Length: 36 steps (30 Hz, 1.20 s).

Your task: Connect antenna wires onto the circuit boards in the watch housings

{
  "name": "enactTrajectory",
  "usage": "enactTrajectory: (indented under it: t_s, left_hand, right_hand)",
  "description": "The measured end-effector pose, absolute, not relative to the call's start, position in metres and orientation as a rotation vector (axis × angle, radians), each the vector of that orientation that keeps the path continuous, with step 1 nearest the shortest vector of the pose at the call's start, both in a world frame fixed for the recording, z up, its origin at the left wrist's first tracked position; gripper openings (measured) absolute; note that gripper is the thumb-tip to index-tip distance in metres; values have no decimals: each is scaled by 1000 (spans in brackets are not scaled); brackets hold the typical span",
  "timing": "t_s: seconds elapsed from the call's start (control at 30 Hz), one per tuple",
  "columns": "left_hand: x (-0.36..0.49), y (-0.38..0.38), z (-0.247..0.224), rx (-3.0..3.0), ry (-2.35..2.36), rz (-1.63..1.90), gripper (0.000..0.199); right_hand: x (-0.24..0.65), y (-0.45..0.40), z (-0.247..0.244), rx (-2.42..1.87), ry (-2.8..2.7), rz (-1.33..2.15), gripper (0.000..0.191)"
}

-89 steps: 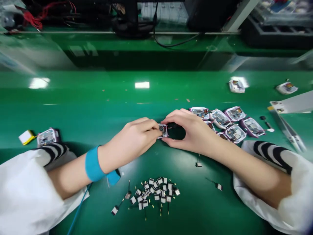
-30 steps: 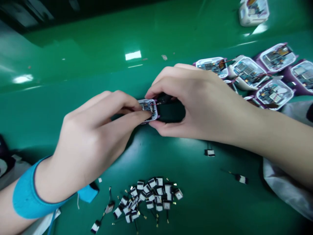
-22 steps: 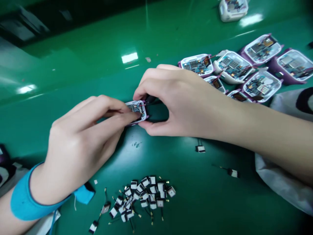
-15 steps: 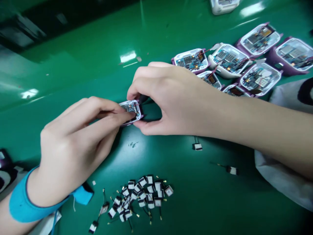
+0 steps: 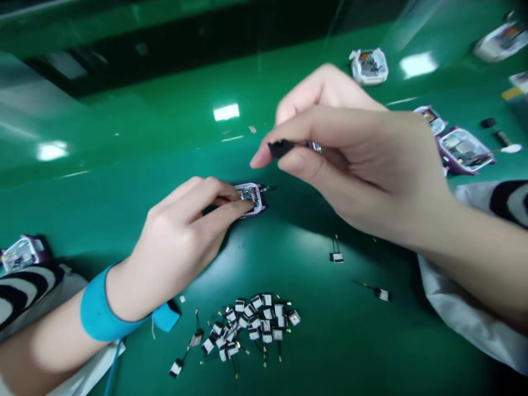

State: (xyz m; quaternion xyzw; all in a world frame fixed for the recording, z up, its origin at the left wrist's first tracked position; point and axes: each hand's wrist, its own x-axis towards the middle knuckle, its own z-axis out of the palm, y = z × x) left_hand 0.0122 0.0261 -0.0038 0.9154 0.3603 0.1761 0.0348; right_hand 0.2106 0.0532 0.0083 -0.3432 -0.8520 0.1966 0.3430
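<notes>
On the green table, a small smartwatch case [image 5: 259, 199] with a purple side and white rim lies face up, its circuit board showing. My left hand [image 5: 181, 234] is closed on its left part, with the thumb over the board. The fingers hide much of that side. A short lead [image 5: 265, 189] sticks out past the case's right end. Up and to the right, apart from the case, my right hand [image 5: 367, 154] pinches a small black piece [image 5: 280, 148] with a ragged edge between thumb and forefinger; its exact kind I cannot make out.
Several small antenna modules [image 5: 267, 312] with black leads lie heaped near the front. Two loose ones, one module [image 5: 337, 257] and another module [image 5: 383, 295], lie to the right. More open watch cases [image 5: 466, 148] stand at right, and a white case [image 5: 369, 67] behind. A blue wrist strap [image 5: 97, 305] circles my left wrist.
My right hand has lifted off the watch case and moved up and right, the black piece now plain between its fingers. My left hand stays on the case. The camera view has shifted.
</notes>
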Motion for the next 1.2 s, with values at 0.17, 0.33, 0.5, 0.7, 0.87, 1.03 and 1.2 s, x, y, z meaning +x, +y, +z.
enactTrajectory:
  t_s: [0.17,0.33,0.5,0.7,0.87,1.03,1.2]
  left_hand:
    - [8,27,-7,2853,1055,594,16]
    - [8,27,-9,2861,1033,576,14]
    - [7,28,-8,2881,1033,553,14]
    - [8,29,-7,2869,1040,544,17]
    - [9,28,-7,2873,1057,530,18]
    - [8,28,-7,2886,1064,525,20]
    - [8,29,-7,2855,1053,561,19]
  right_hand:
    - [207,41,1,-950,-2107,463,7]
    - [203,32,-4,-1032,-2105,252,6]
    - [198,29,-2,-1017,-2180,83,4]
    - [198,25,-1,-903,-2264,-51,9]
    - [197,24,-3,-868,-2260,-111,7]
    - [195,24,-4,-870,-2270,-146,11]
    - [194,22,-5,-897,-2272,-140,9]
